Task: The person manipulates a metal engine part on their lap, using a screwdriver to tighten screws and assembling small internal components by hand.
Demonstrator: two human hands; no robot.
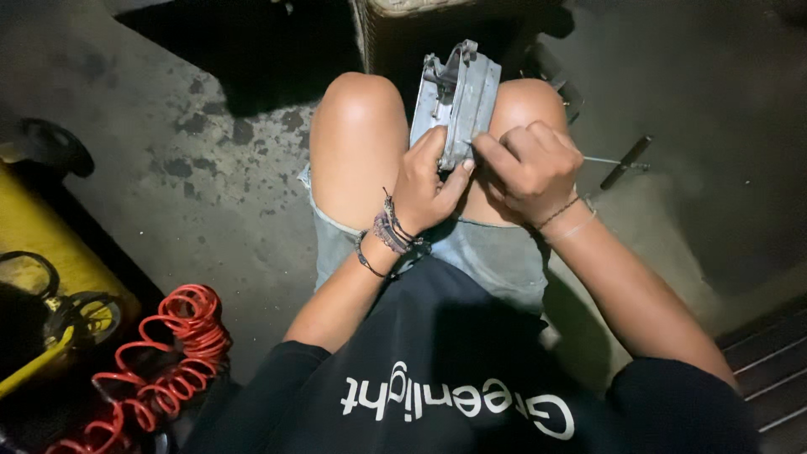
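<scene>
Between the person's 2 bare knees, 1 grey metal part stands on edge; the left hand is curled tight around its lower end, and the right hand is closed in a pinch on 1 thin tool at its side edge. Doing this well probably means a steady left-hand brace and small, controlled tool strokes. Also counted: 1 red coiled hose, 1 T-handle tool on the floor.

One grey metal part — one T-handle tool — one red coiled hose
</scene>
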